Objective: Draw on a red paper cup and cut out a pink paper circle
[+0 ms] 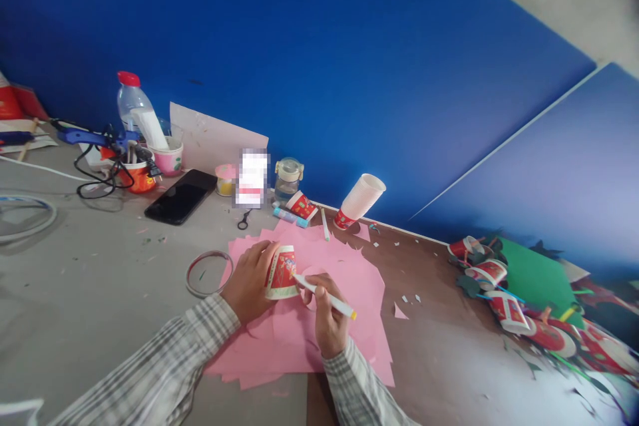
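My left hand is closed around a red and white paper cup, which is held over layered sheets of pink paper. In my right hand is a white marker with a yellow end, its tip at the cup's side. Behind the pink paper lie another red paper cup, a blue tube and a thin white pen. A ring rests just left of my left hand.
A black phone, a lidded jar and a stack of white cups stand or lie along the back. Decorated cups and green paper are at the right. A bottle and tangled black cable are at the left.
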`<state>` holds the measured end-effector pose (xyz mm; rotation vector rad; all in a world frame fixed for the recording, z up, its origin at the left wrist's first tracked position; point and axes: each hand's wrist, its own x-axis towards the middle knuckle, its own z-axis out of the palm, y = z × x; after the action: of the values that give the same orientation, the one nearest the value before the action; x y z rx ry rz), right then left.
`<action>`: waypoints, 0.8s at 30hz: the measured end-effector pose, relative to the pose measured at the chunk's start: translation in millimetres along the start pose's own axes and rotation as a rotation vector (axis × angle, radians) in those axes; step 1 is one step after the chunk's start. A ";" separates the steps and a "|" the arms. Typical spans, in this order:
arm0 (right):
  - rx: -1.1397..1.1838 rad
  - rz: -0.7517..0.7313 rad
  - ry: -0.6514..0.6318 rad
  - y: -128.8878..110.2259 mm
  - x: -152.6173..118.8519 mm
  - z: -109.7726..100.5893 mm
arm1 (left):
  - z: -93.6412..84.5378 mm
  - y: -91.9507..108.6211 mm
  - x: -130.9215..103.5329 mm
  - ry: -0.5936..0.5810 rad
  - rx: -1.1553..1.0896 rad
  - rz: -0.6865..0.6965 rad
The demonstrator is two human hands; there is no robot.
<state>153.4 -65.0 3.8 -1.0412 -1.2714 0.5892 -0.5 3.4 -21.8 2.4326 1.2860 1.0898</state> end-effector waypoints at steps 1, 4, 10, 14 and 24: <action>0.001 0.005 0.000 0.2 -0.1 -0.1 | 0.1 0.0 -0.2 -0.001 0.001 0.002; -0.001 0.016 0.003 0.0 -0.3 -0.2 | 0.5 -0.2 -0.5 0.005 0.008 0.004; -0.024 0.003 0.005 -3.8 1.2 0.3 | 1.3 -0.9 0.1 0.007 0.010 0.003; -0.024 -0.004 0.001 -4.9 1.5 0.8 | 0.5 0.0 0.3 0.001 -0.008 -0.010; -0.007 0.020 -0.006 -2.1 1.1 0.7 | 0.1 1.5 0.4 0.000 -0.002 -0.012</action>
<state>152.7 -64.9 6.2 -1.0593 -1.2703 0.6037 0.7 2.9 -21.0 2.4201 1.2976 1.0869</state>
